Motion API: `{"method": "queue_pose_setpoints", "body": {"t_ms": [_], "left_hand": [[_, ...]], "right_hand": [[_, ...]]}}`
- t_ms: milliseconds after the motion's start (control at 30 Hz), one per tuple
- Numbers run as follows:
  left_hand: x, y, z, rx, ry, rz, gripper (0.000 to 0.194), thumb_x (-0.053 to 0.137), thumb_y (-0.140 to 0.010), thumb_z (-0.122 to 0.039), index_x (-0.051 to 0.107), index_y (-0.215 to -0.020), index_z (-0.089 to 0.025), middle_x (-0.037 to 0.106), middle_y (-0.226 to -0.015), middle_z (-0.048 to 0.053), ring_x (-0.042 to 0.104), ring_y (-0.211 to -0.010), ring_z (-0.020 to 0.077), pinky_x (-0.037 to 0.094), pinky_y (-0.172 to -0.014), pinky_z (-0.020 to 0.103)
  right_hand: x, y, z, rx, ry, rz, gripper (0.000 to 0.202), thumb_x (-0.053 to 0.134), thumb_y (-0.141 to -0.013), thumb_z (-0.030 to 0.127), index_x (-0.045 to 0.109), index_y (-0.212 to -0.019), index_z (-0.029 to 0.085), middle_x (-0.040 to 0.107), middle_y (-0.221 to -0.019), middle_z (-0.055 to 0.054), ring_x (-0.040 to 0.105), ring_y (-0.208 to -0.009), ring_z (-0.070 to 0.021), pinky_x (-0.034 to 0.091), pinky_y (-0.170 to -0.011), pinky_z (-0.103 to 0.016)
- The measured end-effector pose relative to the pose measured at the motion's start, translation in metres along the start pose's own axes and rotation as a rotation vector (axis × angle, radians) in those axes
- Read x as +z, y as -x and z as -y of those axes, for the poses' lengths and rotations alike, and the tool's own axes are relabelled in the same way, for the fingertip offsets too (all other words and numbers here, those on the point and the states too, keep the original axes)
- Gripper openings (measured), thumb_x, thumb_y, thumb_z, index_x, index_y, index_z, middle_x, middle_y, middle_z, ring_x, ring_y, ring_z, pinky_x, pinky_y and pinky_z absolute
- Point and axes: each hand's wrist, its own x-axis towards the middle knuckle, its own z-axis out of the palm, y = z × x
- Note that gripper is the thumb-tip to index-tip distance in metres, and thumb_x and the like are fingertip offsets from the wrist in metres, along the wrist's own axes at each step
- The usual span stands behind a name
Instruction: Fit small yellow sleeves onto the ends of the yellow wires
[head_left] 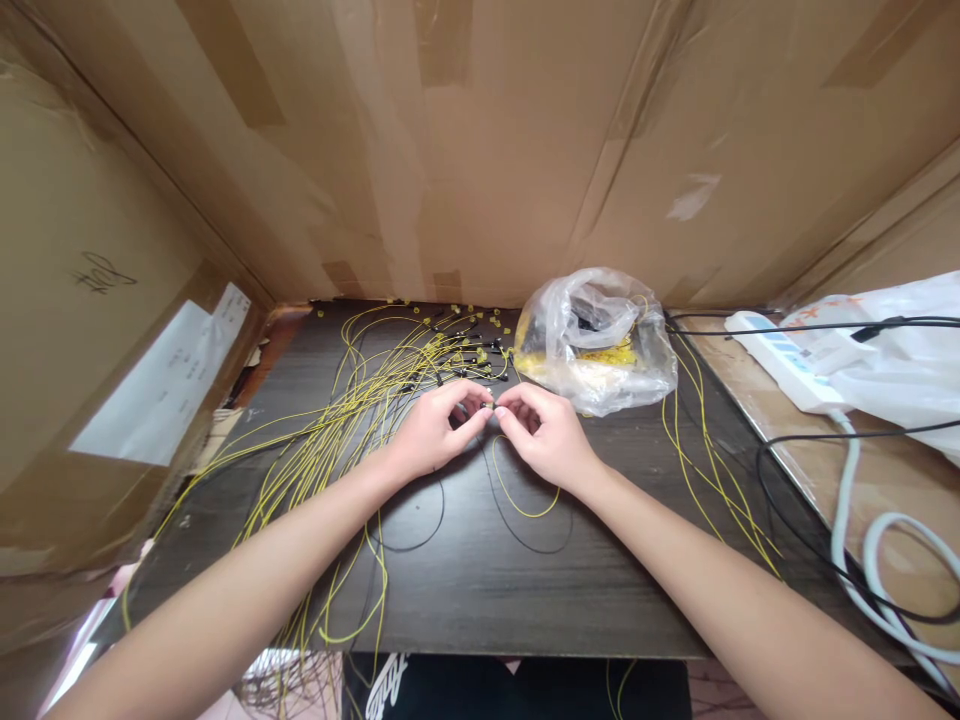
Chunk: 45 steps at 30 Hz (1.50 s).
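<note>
Over the middle of the dark table, my left hand (444, 428) and my right hand (544, 432) meet at their fingertips. Both pinch a small dark piece (489, 405), too small to make out fully. A thin yellow wire (525, 512) loops below my right hand. Beyond and left of my hands lies a bundle of yellow wires (330, 445) with small black ends (480, 350). A clear plastic bag (600, 345) with yellow and black contents sits just behind my right hand.
Small yellow bits (455, 312) are scattered by the cardboard wall (480, 150) at the back. On the right are a white power strip (787, 365), a white plastic bag (900, 350), black cables and a pale coiled cord (846, 500). More yellow wires (709, 440) cross the table's right side.
</note>
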Motion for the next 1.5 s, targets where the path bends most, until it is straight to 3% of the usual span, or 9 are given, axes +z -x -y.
{"method": "queue_pose_setpoints", "body": {"t_ms": [1500], "left_hand": [[-0.0010, 0.0003, -0.0026, 0.007, -0.002, 0.012, 0.012, 0.061, -0.091, -0.021, 0.064, -0.103, -0.017, 0.071, -0.091, 0.004, 0.066, -0.079, 0.0147, 0.055, -0.074, 0.029]], "right_hand": [[-0.0003, 0.0006, 0.0015, 0.016, 0.018, 0.018, 0.008, 0.060, -0.090, 0.023, 0.064, -0.085, 0.019, 0.063, -0.072, -0.001, 0.051, -0.055, -0.0118, 0.042, -0.052, -0.025]]}}
